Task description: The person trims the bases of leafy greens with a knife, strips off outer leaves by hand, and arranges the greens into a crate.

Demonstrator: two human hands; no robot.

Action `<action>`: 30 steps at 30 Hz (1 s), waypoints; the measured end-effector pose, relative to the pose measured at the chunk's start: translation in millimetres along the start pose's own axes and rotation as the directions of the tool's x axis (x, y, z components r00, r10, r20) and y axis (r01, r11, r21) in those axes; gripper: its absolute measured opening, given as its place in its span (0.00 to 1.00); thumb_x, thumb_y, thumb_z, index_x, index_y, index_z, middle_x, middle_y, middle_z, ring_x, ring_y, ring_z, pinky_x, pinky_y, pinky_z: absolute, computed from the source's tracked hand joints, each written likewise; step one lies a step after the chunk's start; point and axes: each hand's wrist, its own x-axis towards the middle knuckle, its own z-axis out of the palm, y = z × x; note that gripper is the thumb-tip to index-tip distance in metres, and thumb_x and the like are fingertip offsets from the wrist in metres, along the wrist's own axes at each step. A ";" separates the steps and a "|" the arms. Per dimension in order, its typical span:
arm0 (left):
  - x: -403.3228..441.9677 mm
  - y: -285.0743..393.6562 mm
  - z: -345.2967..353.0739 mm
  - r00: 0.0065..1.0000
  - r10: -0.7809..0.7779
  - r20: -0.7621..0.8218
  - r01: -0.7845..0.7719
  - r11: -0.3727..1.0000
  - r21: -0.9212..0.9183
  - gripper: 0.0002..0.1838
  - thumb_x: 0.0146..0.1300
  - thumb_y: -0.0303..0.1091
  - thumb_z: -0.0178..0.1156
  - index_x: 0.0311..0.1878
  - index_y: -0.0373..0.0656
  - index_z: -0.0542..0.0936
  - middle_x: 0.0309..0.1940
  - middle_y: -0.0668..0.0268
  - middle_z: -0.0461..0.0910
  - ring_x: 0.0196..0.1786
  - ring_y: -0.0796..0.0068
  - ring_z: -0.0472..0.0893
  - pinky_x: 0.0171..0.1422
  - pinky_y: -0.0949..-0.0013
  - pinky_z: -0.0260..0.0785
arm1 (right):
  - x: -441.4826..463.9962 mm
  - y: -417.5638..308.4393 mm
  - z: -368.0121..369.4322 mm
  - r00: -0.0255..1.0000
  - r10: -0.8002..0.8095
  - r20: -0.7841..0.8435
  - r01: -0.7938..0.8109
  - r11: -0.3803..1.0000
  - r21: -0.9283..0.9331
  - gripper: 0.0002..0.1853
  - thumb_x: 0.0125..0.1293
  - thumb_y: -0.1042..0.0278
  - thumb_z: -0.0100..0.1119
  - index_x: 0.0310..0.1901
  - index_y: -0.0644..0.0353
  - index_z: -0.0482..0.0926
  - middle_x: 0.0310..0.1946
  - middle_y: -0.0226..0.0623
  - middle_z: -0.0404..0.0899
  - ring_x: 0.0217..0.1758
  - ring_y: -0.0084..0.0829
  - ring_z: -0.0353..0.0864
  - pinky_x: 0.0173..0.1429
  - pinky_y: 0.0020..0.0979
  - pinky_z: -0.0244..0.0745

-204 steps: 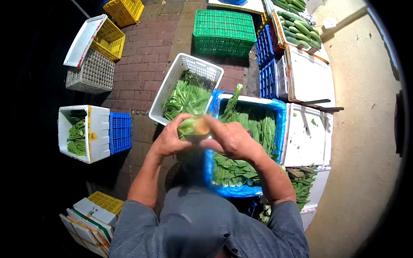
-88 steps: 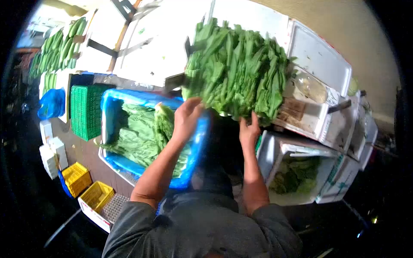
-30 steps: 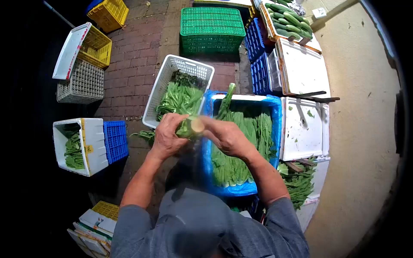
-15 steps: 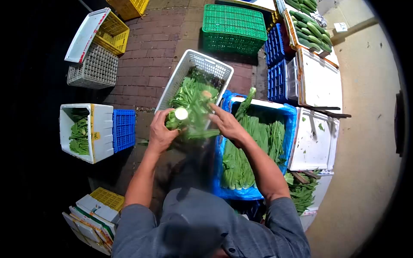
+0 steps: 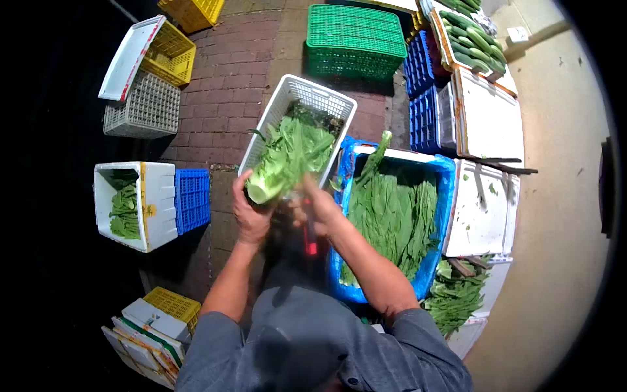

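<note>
My left hand [image 5: 251, 212] is wrapped round the pale cut base of a leafy green vegetable [image 5: 281, 163], whose leaves point away over the white basket [image 5: 263, 124]. Close on its right, my right hand [image 5: 318, 208] is closed round a red-handled tool [image 5: 309, 238]; motion blurs the tool's upper part. Loose leaves and trimmings lie in the basket beneath the vegetable. To the right of my right hand, a blue-lined box [image 5: 446, 196] holds rows of long green leaf bunches [image 5: 392, 219], with one stalk sticking up at its far left corner.
A green crate [image 5: 356, 39] stands beyond the basket. Blue crates [image 5: 423, 121], white foam lids [image 5: 480, 215] and cucumbers [image 5: 473, 42] line the right side by the wall. A foam box of greens [image 5: 153, 206] is at left, with yellow crates [image 5: 173, 49] farther up.
The vegetable in my left hand now has its cut base toward me and its leaves outward. My right hand has come down and nearer me, and the red handle now shows in it.
</note>
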 end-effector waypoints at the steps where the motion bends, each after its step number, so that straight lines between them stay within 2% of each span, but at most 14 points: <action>1: -14.6 -7.0 4.6 0.998 -0.032 0.053 0.035 0.998 -0.060 0.43 0.49 0.34 0.80 0.66 0.39 0.67 0.58 0.56 0.74 0.60 0.61 0.76 0.65 0.61 0.68 | 1.2 1.6 2.2 0.999 0.038 -0.024 -0.035 0.993 0.116 0.29 0.68 0.35 0.57 0.52 0.55 0.71 0.31 0.35 0.81 0.15 0.26 0.71 0.25 0.36 0.75; 3: -43.2 -9.2 11.4 0.994 -0.035 0.104 0.037 0.999 -0.017 0.43 0.49 0.32 0.80 0.67 0.40 0.65 0.61 0.55 0.73 0.62 0.61 0.75 0.66 0.60 0.68 | 0.6 2.2 -0.2 0.998 0.050 0.023 -0.053 0.990 0.132 0.24 0.71 0.40 0.57 0.48 0.55 0.76 0.30 0.33 0.81 0.14 0.27 0.71 0.24 0.35 0.75; 5: -48.5 2.9 11.3 0.977 0.094 0.191 -0.084 0.995 -0.059 0.45 0.47 0.27 0.77 0.69 0.44 0.64 0.68 0.50 0.67 0.71 0.50 0.69 0.75 0.54 0.61 | 36.2 32.0 -35.2 0.986 -0.105 0.127 0.092 0.990 0.104 0.16 0.75 0.52 0.54 0.51 0.57 0.78 0.36 0.34 0.83 0.24 0.28 0.81 0.31 0.34 0.80; 7: -52.3 7.5 0.6 0.915 0.161 0.370 -0.144 0.987 -0.073 0.47 0.47 0.26 0.72 0.72 0.45 0.61 0.73 0.48 0.62 0.77 0.46 0.60 0.79 0.52 0.53 | 29.5 33.7 -41.7 0.975 -0.076 0.210 0.016 0.961 0.276 0.15 0.76 0.62 0.50 0.58 0.60 0.76 0.47 0.37 0.84 0.43 0.28 0.86 0.46 0.32 0.83; 8: -56.2 10.6 -6.9 0.878 0.155 0.453 -0.114 0.987 -0.117 0.50 0.48 0.28 0.68 0.76 0.46 0.57 0.76 0.49 0.58 0.79 0.46 0.55 0.81 0.51 0.48 | 27.9 35.5 -59.7 0.950 -0.111 0.292 0.034 0.966 0.255 0.18 0.75 0.63 0.51 0.62 0.61 0.74 0.55 0.40 0.81 0.55 0.30 0.83 0.59 0.34 0.80; 11: -55.8 22.8 -19.9 0.896 -0.084 0.436 0.254 0.903 -0.348 0.52 0.50 0.29 0.67 0.78 0.39 0.52 0.77 0.51 0.56 0.80 0.49 0.52 0.82 0.49 0.45 | 16.6 29.3 -75.2 0.951 -0.117 0.285 0.124 0.992 -0.006 0.26 0.72 0.62 0.56 0.68 0.62 0.68 0.58 0.38 0.79 0.56 0.30 0.82 0.61 0.33 0.77; 13: -54.4 3.8 -14.9 0.808 -0.429 0.404 0.589 0.606 -0.535 0.45 0.66 0.38 0.62 0.79 0.38 0.47 0.76 0.50 0.57 0.78 0.56 0.59 0.79 0.55 0.53 | -13.1 19.0 -69.7 0.946 -0.150 0.288 0.213 0.956 -0.201 0.31 0.68 0.63 0.60 0.70 0.62 0.66 0.60 0.37 0.77 0.57 0.28 0.80 0.62 0.31 0.75; 15: -49.9 -8.1 2.5 0.524 -0.656 0.544 0.803 0.169 -0.571 0.40 0.71 0.43 0.59 0.78 0.40 0.51 0.74 0.53 0.62 0.74 0.56 0.65 0.76 0.55 0.59 | -31.9 14.1 -73.2 0.938 -0.153 0.312 0.255 0.913 -0.319 0.36 0.64 0.65 0.65 0.72 0.63 0.64 0.61 0.37 0.76 0.59 0.27 0.78 0.64 0.31 0.74; 16: -59.3 -34.7 19.2 0.568 -0.461 0.682 0.767 -0.005 -0.642 0.40 0.70 0.50 0.61 0.76 0.41 0.56 0.71 0.55 0.67 0.69 0.56 0.71 0.71 0.53 0.67 | -38.2 14.2 -78.2 0.934 -0.139 0.329 0.255 0.905 -0.341 0.38 0.62 0.67 0.68 0.72 0.63 0.63 0.62 0.37 0.75 0.60 0.27 0.76 0.65 0.31 0.73; 19: -76.4 -36.4 65.6 0.330 -0.486 0.809 0.777 -0.347 -0.526 0.42 0.61 0.59 0.67 0.70 0.40 0.68 0.63 0.53 0.76 0.61 0.53 0.78 0.65 0.48 0.74 | -54.1 28.5 -103.0 0.920 -0.121 0.372 0.262 0.897 -0.356 0.41 0.60 0.71 0.68 0.74 0.64 0.60 0.64 0.38 0.73 0.63 0.28 0.74 0.67 0.32 0.71; 20: -85.5 -46.6 83.6 0.359 -0.416 0.836 0.798 -0.328 -0.506 0.40 0.60 0.58 0.68 0.67 0.39 0.71 0.58 0.52 0.79 0.58 0.50 0.80 0.65 0.45 0.73 | -62.9 32.5 -109.1 0.929 -0.135 0.344 0.257 0.906 -0.336 0.42 0.59 0.71 0.68 0.74 0.64 0.60 0.64 0.38 0.73 0.64 0.28 0.73 0.67 0.32 0.71; 25: -94.3 0.9 128.7 0.148 -0.360 0.921 0.889 -0.360 -0.284 0.37 0.62 0.55 0.65 0.66 0.39 0.72 0.58 0.49 0.79 0.57 0.47 0.80 0.64 0.42 0.73 | -139.6 49.5 -148.0 0.895 -0.420 0.154 0.443 0.878 -0.182 0.43 0.59 0.72 0.62 0.76 0.64 0.55 0.58 0.37 0.75 0.50 0.23 0.77 0.52 0.26 0.75; 27: -92.1 49.9 143.1 0.070 -0.310 0.948 0.912 -0.366 -0.186 0.35 0.63 0.56 0.63 0.65 0.40 0.73 0.55 0.51 0.81 0.56 0.45 0.80 0.63 0.41 0.72 | -161.9 66.4 -175.7 0.886 -0.461 0.047 0.459 0.861 -0.219 0.37 0.64 0.70 0.59 0.75 0.63 0.58 0.45 0.28 0.75 0.32 0.12 0.68 0.33 0.20 0.65; 30: -126.7 81.5 192.6 0.086 -0.171 0.981 0.976 -0.184 -0.118 0.31 0.65 0.55 0.61 0.64 0.42 0.75 0.56 0.57 0.81 0.57 0.54 0.80 0.66 0.47 0.71 | -222.9 100.9 -228.6 0.803 -0.575 -0.158 0.555 0.817 -0.156 0.32 0.69 0.65 0.59 0.72 0.63 0.64 0.43 0.29 0.76 0.30 0.13 0.68 0.32 0.21 0.65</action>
